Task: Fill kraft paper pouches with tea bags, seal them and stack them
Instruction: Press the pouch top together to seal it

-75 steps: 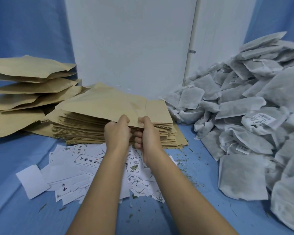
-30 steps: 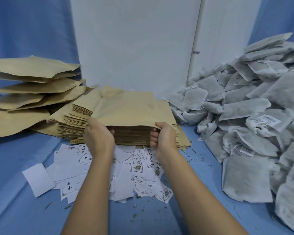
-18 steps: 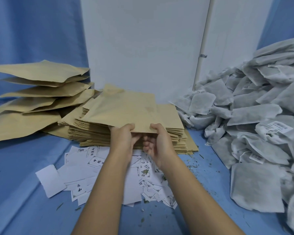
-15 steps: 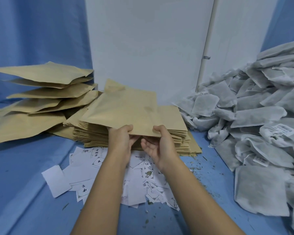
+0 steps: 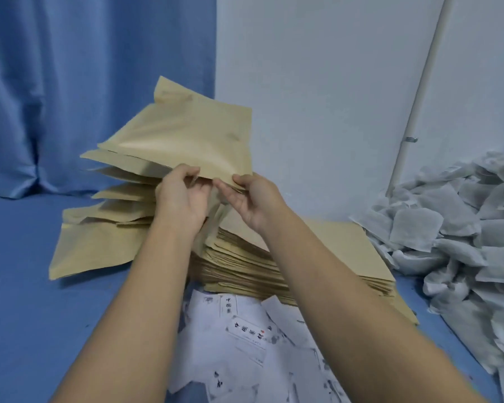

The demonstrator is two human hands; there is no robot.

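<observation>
A single kraft paper pouch (image 5: pixel 186 135) is lifted off the stack, tilted up toward the wall. My left hand (image 5: pixel 184 196) pinches its near edge on the left, and my right hand (image 5: pixel 253 199) pinches the same edge on the right. Below them lies the thick stack of flat empty pouches (image 5: pixel 317 257). A heap of grey-white tea bags (image 5: pixel 460 228) fills the right side. Behind my left hand sits a loose pile of puffed pouches (image 5: pixel 114 205).
White printed paper labels (image 5: pixel 245 338) lie scattered on the blue table (image 5: pixel 26 315) in front of the stack. A white wall (image 5: pixel 317 82) with a thin pipe (image 5: pixel 416 106) stands behind, and a blue curtain (image 5: pixel 85 82) hangs at the left.
Both hands have raised one pouch clear of the stack and tipped its far end upward. The camera has moved closer and turned left.
</observation>
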